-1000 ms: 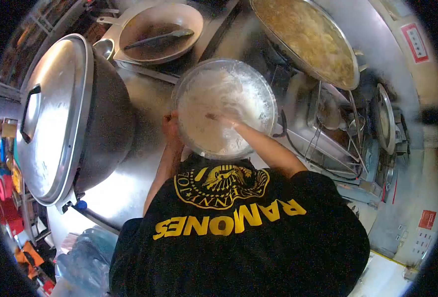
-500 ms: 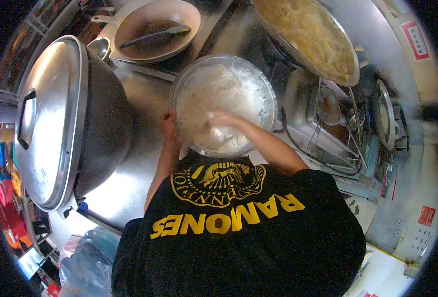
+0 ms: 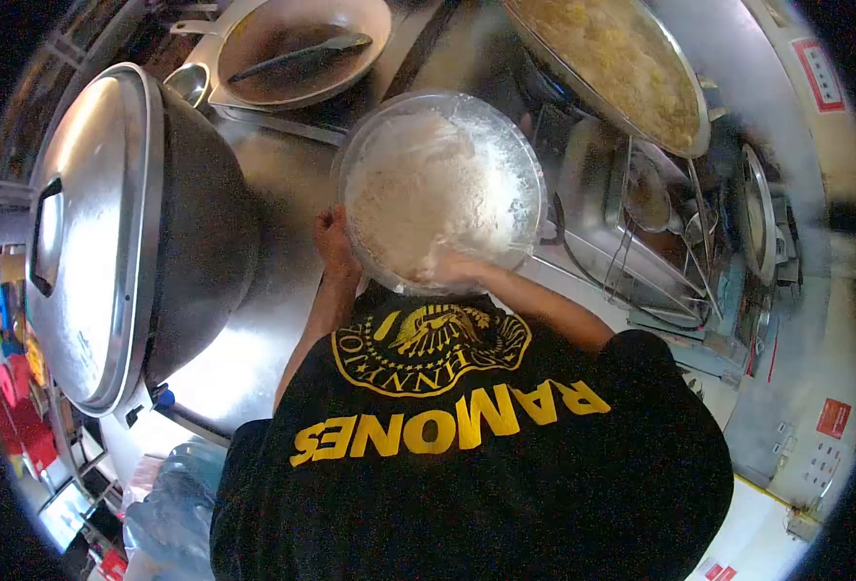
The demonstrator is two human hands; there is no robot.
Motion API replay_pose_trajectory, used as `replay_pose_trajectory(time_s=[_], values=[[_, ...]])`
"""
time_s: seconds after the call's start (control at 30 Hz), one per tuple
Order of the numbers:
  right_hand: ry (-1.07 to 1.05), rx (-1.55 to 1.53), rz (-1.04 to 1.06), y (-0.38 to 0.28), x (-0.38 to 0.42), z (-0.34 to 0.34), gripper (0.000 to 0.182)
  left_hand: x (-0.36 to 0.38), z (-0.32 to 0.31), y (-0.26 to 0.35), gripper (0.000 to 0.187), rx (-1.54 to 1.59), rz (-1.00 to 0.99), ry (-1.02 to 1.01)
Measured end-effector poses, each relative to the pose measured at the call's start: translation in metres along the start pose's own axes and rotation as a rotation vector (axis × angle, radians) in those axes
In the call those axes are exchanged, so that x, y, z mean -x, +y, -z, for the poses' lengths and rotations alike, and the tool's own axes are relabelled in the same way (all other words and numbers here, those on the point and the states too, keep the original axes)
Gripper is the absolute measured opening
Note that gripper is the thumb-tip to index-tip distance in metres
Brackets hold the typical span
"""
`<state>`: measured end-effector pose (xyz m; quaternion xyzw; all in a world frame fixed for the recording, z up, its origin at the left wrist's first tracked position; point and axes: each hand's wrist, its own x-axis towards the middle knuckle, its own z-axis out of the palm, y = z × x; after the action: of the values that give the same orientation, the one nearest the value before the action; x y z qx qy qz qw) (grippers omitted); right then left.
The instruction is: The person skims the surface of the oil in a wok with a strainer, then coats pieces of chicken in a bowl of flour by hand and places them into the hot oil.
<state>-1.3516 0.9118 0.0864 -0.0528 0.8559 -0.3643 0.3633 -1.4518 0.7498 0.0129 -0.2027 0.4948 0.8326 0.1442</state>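
Observation:
A wide metal bowl (image 3: 522,165) with side handles stands in front of my body. Pale powder that looks like flour (image 3: 404,198) covers its bottom and dusts its wall. My left hand (image 3: 333,238) is closed at the bowl's left side, gripping it near the rim. Inside the bowl, my right hand (image 3: 455,268) is down in the powder by the near wall. Its fingers are blurred and partly covered, so I cannot make out their pose.
To the left is a large lidded pot (image 3: 99,242). A pale pan (image 3: 302,82) holding a dark-handled utensil (image 3: 297,60) sits behind. Back right, a big pan (image 3: 617,63) contains yellowish, bubbling food. Wire racks (image 3: 689,228) are on the right.
My right hand has moved from the bowl's middle toward its near wall. The powder has shifted, with a pale mound no longer showing near the front. The camera view has moved slightly.

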Motion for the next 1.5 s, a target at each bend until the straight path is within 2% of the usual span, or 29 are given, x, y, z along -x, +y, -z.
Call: replay_pose_trajectory(time_s=[0.03, 0.1, 0.13, 0.2, 0.23, 0.4, 0.43, 0.5, 0.53, 0.6, 0.7, 0.73, 0.8, 0.87, 1.03, 1.1, 1.27, 1.3, 1.37, 1.4, 1.47, 1.5], values=[[0.004, -0.004, -0.004, -0.001, -0.012, -0.005, 0.063, -0.001, 0.001, -0.002, 0.015, -0.003, 0.004, -0.005], [0.037, 0.131, -0.119, 0.000, -0.041, -0.013, 0.047, -0.003, 0.002, -0.006, 0.017, 0.084, -0.013, -0.071], [0.040, 0.132, -0.121, 0.011, -0.054, -0.023, 0.047, -0.007, 0.003, -0.009, 0.017, 0.084, -0.013, -0.074], [0.087, 0.412, -0.032, 0.024, -0.069, -0.039, 0.038, -0.006, 0.002, -0.009, 0.017, 0.081, -0.040, -0.015], [0.086, 0.410, -0.032, 0.027, -0.069, -0.039, 0.038, 0.000, 0.000, -0.004, 0.017, 0.079, -0.038, -0.014], [0.083, -0.658, -0.134, 0.020, -0.061, 0.008, 0.029, 0.006, -0.005, 0.008, 0.016, -0.047, -0.026, -0.016], [0.076, -0.653, -0.133, 0.020, -0.056, 0.018, 0.029, 0.015, -0.010, 0.016, 0.016, -0.042, -0.029, -0.008], [0.096, -0.880, -0.157, 0.026, -0.039, 0.041, 0.048, 0.030, -0.019, 0.029, 0.016, -0.102, 0.011, 0.025], [0.094, -0.877, -0.155, 0.032, -0.035, 0.050, 0.048, 0.027, -0.016, 0.025, 0.016, -0.100, 0.007, 0.027], [0.192, -0.321, -0.174, 0.044, -0.025, 0.062, 0.048, 0.014, -0.007, 0.011, 0.024, -0.033, 0.024, 0.013], [0.186, -0.421, -0.142, 0.041, 0.001, 0.078, 0.046, 0.007, -0.004, 0.003, 0.024, 0.000, 0.064, 0.039], [0.311, -0.291, -0.045, 0.038, 0.013, 0.080, 0.042, 0.005, -0.003, 0.002, 0.024, -0.001, 0.063, 0.036], [0.301, -0.191, -0.083, 0.024, 0.020, 0.089, 0.042, 0.000, 0.000, -0.002, 0.026, -0.130, 0.023, 0.037], [0.288, -0.090, -0.122, 0.024, 0.021, 0.089, 0.043, -0.011, 0.008, -0.011, 0.027, -0.128, -0.005, 0.047], [0.420, 0.055, -0.002, 0.052, 0.017, 0.061, 0.046, 0.008, -0.005, 0.008, 0.029, -0.126, 0.013, 0.007], [0.493, 0.090, 0.008, 0.049, 0.025, 0.051, 0.050, 0.024, -0.021, 0.022, 0.018, -0.070, 0.030, 0.081], [-0.340, 0.316, -0.350, 0.033, 0.044, 0.045, 0.059, 0.028, -0.019, 0.024, 0.013, -0.023, 0.056, -0.003], [-0.320, 0.323, -0.354, 0.052, 0.043, 0.044, 0.059, 0.028, -0.019, 0.026, 0.011, 0.009, 0.069, -0.053], [-0.252, -0.221, 0.078, 0.102, 0.036, 0.036, 0.057, 0.006, 0.003, 0.000, 0.011, -0.006, 0.022, -0.052], [-0.166, 0.127, -0.132, 0.000, 0.068, 0.075, 0.054, -0.006, 0.011, -0.010, 0.010, -0.019, -0.020, -0.045], [-0.148, 0.139, -0.173, 0.001, 0.041, 0.079, 0.053, -0.010, 0.016, -0.014, 0.011, -0.217, -0.192, -0.126], [-0.184, 0.138, -0.212, 0.016, 0.029, 0.080, 0.052, -0.007, 0.012, -0.012, 0.011, -0.124, -0.107, -0.106]])
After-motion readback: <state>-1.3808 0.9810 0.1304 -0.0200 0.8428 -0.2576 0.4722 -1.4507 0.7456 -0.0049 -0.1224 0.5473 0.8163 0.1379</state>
